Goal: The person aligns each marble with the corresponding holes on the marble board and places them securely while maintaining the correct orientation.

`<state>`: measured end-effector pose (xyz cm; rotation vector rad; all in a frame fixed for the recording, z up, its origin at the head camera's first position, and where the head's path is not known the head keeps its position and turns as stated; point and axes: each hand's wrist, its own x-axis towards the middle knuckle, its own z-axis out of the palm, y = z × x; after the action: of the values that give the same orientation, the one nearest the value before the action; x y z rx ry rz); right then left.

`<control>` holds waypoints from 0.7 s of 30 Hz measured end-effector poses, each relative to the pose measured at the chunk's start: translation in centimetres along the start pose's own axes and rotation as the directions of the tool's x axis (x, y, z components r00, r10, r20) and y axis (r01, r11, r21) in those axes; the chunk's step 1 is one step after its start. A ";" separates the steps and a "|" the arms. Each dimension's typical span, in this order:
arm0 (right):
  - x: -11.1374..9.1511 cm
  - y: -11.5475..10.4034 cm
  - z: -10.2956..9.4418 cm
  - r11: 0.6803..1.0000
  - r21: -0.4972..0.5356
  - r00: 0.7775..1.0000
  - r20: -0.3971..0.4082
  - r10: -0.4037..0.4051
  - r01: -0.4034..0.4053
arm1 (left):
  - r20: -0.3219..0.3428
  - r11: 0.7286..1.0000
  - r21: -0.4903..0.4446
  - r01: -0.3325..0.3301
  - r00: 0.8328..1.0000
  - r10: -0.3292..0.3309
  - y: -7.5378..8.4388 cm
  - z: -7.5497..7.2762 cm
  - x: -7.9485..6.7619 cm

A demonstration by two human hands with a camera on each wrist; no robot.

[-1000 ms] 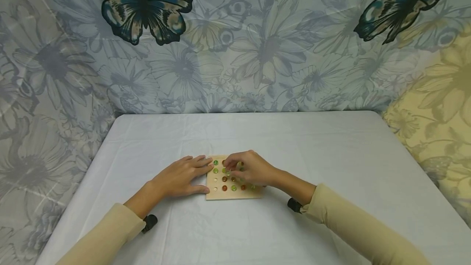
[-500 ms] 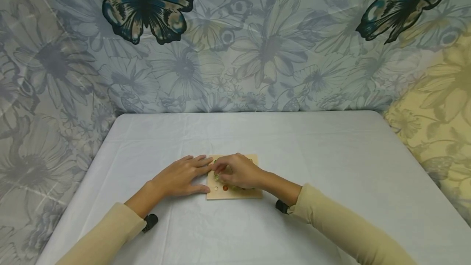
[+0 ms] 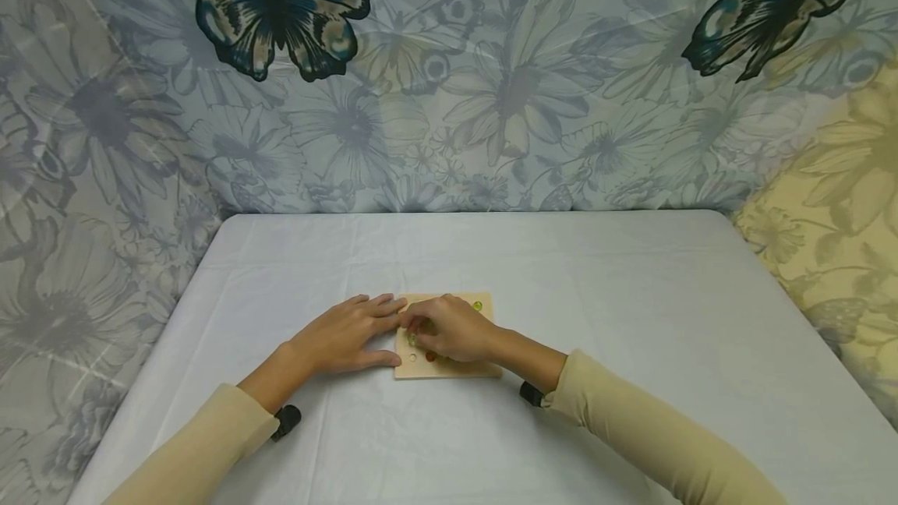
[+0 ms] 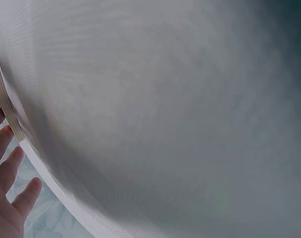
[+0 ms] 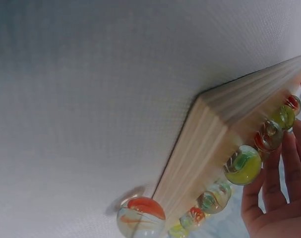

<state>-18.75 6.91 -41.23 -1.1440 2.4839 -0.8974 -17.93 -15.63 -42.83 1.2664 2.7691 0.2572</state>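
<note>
A pale wooden board [image 3: 449, 372] with rows of round hollows lies flat on the table. My left hand [image 3: 351, 336] is spread at its left edge, fingertips and thumb touching the side. Over the board's left column, my right hand [image 3: 456, 328] pinches a clear greenish marble [image 3: 411, 340] between thumb and fingers. Much of the board is hidden under that hand. A yellow-green marble [image 3: 478, 305] shows at the back right, a reddish marble [image 3: 430, 357] at the front. The front-left hollow holds nothing. In the right wrist view, several swirled glass marbles [image 5: 243, 165] line the board.
A white cloth covers the table [image 3: 596, 279]. Beside the board's edge, a clear marble with orange swirls [image 5: 140, 218] shows in the right wrist view. Behind the table hangs a floral butterfly-print cloth [image 3: 449, 139].
My right hand has moved left across the board with the marble, from the middle to the left column, and then almost stopped. The left hand has kept its place.
</note>
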 end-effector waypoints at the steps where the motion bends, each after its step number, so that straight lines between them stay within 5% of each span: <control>1: 0.0 0.0 0.0 1.000 -0.003 1.000 0.000 0.002 -0.002 | 0.000 1.000 0.001 -0.001 1.000 0.001 0.0 0.0 0.0; 10: 0.0 -0.1 0.1 0.999 -0.046 1.000 0.000 -0.008 0.008 | 0.000 1.000 0.003 -0.003 1.000 0.003 -0.1 0.0 0.0; 21: -2.3 0.3 -2.8 0.997 0.059 0.998 -0.049 -0.036 0.039 | -0.004 1.000 0.018 -0.004 1.000 0.004 -0.1 0.1 0.0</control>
<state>-18.71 9.98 -39.25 -1.1662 2.4628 -1.0145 -17.99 -15.63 -42.94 1.2777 2.7787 0.2361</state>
